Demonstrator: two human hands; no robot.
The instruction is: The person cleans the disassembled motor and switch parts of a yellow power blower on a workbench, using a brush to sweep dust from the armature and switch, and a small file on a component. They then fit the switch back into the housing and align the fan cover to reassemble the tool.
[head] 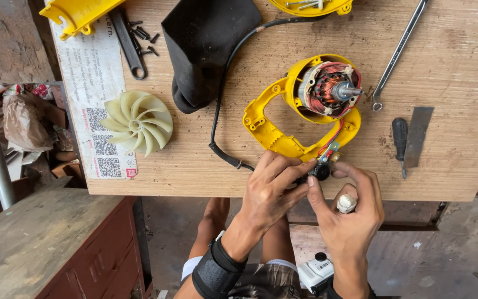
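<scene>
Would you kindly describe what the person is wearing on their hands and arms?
Both hands are bare, with no gloves or rings visible. The left hand has a wide black wrist wrap around the forearm just above the wrist. The right hand shows no sleeve; its wrist sits at the frame's lower edge.

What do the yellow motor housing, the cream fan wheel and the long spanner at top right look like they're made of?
Yellow motor housing: looks like moulded plastic, smooth and slightly glossy, with screw bosses along its rim.
Cream fan wheel: probably plastic too, matte, with thin curved blades cast as one piece.
Long spanner: metal, likely steel, with a bright silvery sheen.
</scene>
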